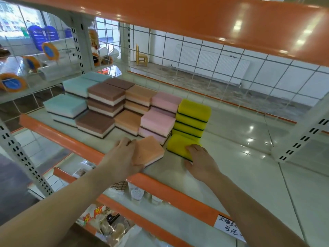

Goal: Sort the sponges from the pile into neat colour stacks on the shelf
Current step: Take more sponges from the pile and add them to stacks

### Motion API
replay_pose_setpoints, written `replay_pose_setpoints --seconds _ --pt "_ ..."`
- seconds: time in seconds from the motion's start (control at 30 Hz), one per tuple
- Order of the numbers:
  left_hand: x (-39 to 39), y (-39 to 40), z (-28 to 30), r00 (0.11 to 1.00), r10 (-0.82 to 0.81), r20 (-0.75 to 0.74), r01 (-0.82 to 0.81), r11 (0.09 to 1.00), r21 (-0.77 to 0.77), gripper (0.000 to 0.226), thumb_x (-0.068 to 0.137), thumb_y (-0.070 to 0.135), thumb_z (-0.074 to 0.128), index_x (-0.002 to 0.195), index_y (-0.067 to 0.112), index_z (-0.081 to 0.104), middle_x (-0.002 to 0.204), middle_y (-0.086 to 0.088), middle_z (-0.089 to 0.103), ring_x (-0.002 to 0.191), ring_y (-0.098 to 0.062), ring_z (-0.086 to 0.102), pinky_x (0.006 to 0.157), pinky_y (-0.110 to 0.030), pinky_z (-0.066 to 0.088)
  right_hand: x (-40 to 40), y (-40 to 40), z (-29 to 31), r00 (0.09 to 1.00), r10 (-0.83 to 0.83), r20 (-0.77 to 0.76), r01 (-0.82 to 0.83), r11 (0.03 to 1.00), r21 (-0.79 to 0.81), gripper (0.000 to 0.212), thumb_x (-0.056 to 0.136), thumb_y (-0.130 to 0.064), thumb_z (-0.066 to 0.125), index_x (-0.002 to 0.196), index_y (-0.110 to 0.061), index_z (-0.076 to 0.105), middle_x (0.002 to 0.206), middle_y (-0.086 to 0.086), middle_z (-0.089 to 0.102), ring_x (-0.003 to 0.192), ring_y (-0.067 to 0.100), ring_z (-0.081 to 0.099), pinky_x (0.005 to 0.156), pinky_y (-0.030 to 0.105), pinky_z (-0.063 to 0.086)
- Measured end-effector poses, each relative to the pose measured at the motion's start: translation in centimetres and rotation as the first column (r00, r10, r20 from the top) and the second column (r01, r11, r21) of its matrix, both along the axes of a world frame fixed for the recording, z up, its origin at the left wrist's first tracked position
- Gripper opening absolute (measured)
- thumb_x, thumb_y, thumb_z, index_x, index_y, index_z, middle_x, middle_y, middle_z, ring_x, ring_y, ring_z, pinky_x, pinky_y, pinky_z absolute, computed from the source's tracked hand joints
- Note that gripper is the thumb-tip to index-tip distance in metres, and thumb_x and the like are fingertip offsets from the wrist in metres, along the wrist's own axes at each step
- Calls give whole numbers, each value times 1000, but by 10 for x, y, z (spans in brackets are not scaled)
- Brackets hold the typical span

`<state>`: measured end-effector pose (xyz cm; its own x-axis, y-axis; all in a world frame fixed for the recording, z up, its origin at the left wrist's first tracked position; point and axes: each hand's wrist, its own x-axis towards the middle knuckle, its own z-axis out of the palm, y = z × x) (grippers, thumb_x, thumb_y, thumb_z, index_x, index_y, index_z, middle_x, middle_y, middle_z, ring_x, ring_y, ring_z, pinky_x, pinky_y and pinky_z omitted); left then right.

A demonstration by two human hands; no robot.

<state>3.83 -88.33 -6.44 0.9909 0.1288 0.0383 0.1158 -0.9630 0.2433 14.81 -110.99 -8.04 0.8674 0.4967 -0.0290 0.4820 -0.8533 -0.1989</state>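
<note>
- The left hand (122, 157) holds a loose orange sponge (149, 151) at the shelf's (231, 166) front edge — fingers curled over its far left corner, thumb under the near side.
- The right hand (201, 161) rests on a single yellow sponge (178, 146), fingers bent over its near right end; this sponge lies flat just at 6 o'clock of the yellow stack (193, 120).
- From the yellow stack toward 9 o'clock stand pink stacks (160, 114), orange stacks (137, 104), brown stacks (105, 106) and teal stacks (71, 102), side by side.
</note>
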Motion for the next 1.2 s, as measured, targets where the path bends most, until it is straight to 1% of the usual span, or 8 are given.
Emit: replay_pose_setpoints --seconds 0.23,0.43,0.6,0.73,0.83,0.9,1.03,1.2 --pt "-1 -1 -3 999 36 -7 -36 999 -6 90 78 53 62 146 10 21 137 -4 30 123 -23 34 101 -30 34 5 2 -2 999 35 17 -35 999 30 52 93 -30 47 141 -17 33 145 2 31 129 22 33 97 31 39" --pt "-5 -4 -3 998 71 1 -71 997 7 89 79 52 62 146 11 21 139 -4 30 124 -24 35 101 -31 35 5 0 -2 998 61 12 -61 997 36 53 93 -30 48 141 -16 32 146 2 29 131 22 31 99 31 38" --pt "-11 -3 0 997 71 10 -71 997 19 88 81 50 62 147 12 18 143 -3 27 128 -22 32 102 -29 33 3 2 8 995 86 53 -93 986 139 56 92 -26 50 144 -16 29 147 1 28 133 20 29 103 30 33" --pt "-16 0 7 997 70 24 -70 997 24 87 82 46 62 148 12 17 144 -3 26 131 -22 29 106 -28 30 0 9 17 984 147 100 -166 961 220 56 91 -25 52 143 -15 32 145 1 33 133 18 29 104 27 27" --pt "-18 2 12 999 51 8 -52 997 53 86 84 44 61 148 12 15 145 -2 24 132 -20 28 106 -25 26 -3 15 22 959 230 166 -266 934 240 50 88 -22 56 136 -14 41 138 2 40 128 18 35 101 26 29" --pt "-20 3 15 999 39 -2 -39 996 83 85 85 44 60 149 12 13 145 -2 23 132 -19 28 106 -23 25 -5 20 25 936 294 196 -336 911 240 49 86 -22 58 132 -15 44 135 1 43 126 18 36 101 25 30" --pt "-23 5 22 999 49 -2 -49 994 101 82 86 42 59 148 12 14 145 -2 22 133 -18 27 105 -21 23 -7 32 29 896 386 218 -431 874 225 55 86 -28 59 136 -15 40 137 0 40 128 16 34 102 22 26" --pt "-23 22 23 999 49 14 -50 994 99 72 87 31 61 146 13 22 151 -2 21 138 -17 21 109 -23 16 -4 53 39 842 495 215 -534 823 194 65 85 -35 62 140 -13 37 141 0 38 130 14 31 102 17 21"
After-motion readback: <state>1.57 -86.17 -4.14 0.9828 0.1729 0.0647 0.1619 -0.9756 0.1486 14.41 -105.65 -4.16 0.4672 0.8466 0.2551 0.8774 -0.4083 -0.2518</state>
